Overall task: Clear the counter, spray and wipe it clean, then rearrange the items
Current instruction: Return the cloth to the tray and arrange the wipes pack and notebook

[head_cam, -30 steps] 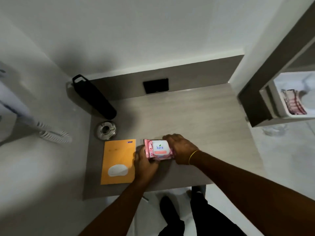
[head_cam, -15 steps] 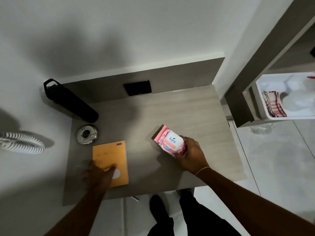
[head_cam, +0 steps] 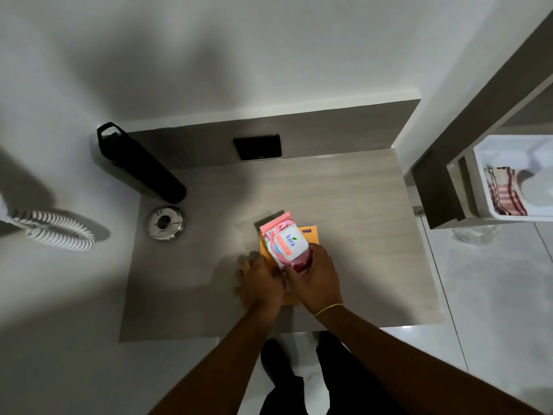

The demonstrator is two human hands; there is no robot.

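A pink pack of wet wipes point(head_cam: 284, 242) with a white lid is tilted up in my right hand point(head_cam: 315, 277), over the middle of the grey counter point(head_cam: 353, 205). Under the pack lies an orange notebook point(head_cam: 311, 235), mostly hidden by the pack and my hands. My left hand point(head_cam: 258, 280) grips the notebook's near left edge, close beside my right hand. A black bottle point(head_cam: 140, 164) stands at the back left corner. A round metal lid point(head_cam: 165, 223) lies in front of it.
A black wall plate point(head_cam: 257, 146) sits on the backsplash. A white tub point(head_cam: 514, 178) holding a checked cloth point(head_cam: 504, 194) is on a shelf to the right. A coiled white hose point(head_cam: 57, 229) hangs at the left wall. My legs and the tiled floor show below the counter's front edge.
My left hand has brought the orange notebook from the left side to the counter's middle. My right hand has carried the wipes pack over it, so both hands now meet.
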